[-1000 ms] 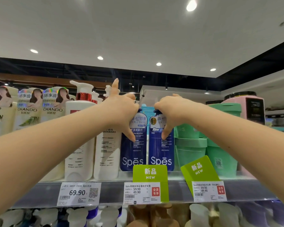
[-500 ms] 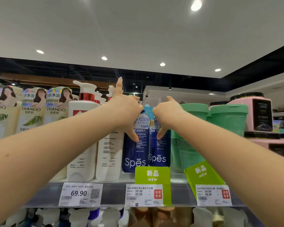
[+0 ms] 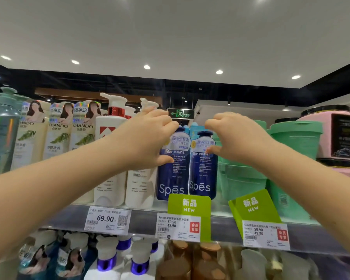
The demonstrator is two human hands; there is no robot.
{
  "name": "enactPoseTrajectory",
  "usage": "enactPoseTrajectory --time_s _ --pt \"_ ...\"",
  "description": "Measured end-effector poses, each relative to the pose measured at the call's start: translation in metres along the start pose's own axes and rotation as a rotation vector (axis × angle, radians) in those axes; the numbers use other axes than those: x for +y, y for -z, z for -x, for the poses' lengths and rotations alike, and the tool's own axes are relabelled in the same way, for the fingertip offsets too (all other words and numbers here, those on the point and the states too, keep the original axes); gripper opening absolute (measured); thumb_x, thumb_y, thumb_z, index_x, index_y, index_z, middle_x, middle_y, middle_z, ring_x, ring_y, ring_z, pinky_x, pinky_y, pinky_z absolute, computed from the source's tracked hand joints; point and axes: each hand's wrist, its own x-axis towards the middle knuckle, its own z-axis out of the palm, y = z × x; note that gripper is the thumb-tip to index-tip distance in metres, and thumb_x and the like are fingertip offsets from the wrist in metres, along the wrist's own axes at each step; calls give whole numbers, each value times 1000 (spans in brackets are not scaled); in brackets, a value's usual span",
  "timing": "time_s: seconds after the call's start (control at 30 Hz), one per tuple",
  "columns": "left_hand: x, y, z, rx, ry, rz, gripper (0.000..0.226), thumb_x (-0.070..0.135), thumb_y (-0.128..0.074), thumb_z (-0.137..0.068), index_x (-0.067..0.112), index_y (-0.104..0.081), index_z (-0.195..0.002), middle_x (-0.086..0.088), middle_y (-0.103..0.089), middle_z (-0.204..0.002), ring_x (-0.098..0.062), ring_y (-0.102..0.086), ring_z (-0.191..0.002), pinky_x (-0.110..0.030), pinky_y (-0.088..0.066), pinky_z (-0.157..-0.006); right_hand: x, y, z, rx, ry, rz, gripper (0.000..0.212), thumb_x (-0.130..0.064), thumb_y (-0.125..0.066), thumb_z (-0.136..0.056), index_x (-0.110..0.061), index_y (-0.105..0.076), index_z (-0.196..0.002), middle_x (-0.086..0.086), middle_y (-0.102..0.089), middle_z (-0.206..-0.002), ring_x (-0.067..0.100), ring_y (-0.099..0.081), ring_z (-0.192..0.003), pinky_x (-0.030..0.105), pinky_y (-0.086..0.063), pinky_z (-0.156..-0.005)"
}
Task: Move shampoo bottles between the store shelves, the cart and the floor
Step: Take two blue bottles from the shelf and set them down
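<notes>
Hands have come off the two navy bottles. Half a second back both were wrapped round the necks, thumbs pressed to the labels; now the left hand (image 3: 148, 138) hangs just in front of the left bottle (image 3: 173, 164) with fingers curled loose and thumb spread low, and the right hand (image 3: 233, 138) mirrors it before the right bottle (image 3: 203, 162). Neither holds anything, though each thumb tip lies so close to a label that contact cannot be ruled out. Both bottles stand upright, side by side and touching, under the fingertips, with their caps showing in the gap between the two hands.

That reads to me as a placement just finished: the pair is set on the shelf (image 3: 141, 219) and the grip released, so the next bottle would come from elsewhere.

Left of the left hand stand white pump bottles (image 3: 109, 158), then cream ones. Right of the right hand are stacked green tubs (image 3: 295, 138), and beyond those a pink jar (image 3: 331, 134). Below the hands, price tags (image 3: 107, 220) and green cards (image 3: 189, 205) hang on the shelf's front edge, with more bottles on the tier beneath. Overhead is a white ceiling with spotlights, and a green exit sign (image 3: 180, 113) shows between the hands.
</notes>
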Motion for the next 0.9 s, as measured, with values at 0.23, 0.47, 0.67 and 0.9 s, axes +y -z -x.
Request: enactPoseTrajectory --time_s 0.23,0.47,0.67,0.9 --pt "-3 0 74 107 -4 86 39 50 -52 -81 17 -66 -98 6 -63 -78 -13 -60 -65 -30 -54 -48 -21 -6 39 175 74 -340 33 -37 -67 -82 -20 -62 -110 0 -61 -104 24 -59 -91 36 -49 -76" --pt "-14 -4 151 44 58 140 42 55 -43 -81 22 -67 -89 10 -63 -68 -11 -59 -52 -30 -50 -39 -101 -15 53 219 181 -609 27 -33 -76 -73 -15 -68 -91 -10 -51 -76 4 -42 -59 26 -41 -58" --pt "-56 -16 228 15 117 182 42 55 -43 -78 21 -66 -82 9 -60 -63 -15 -58 -52 -31 -48 -40 -193 -9 53 75 219 -711 23 -41 -67 -78 -27 -65 -95 -17 -51 -77 -9 -39 -64 23 -43 -64" --pt "-105 -66 340 -97 96 380 35 55 -52 -77 23 -65 -80 10 -54 -60 -22 -61 -57 -29 -47 -48 -339 -30 71 -130 137 -792 19 -35 -72 -79 -25 -56 -81 -13 -49 -69 7 -45 -64 26 -38 -60"
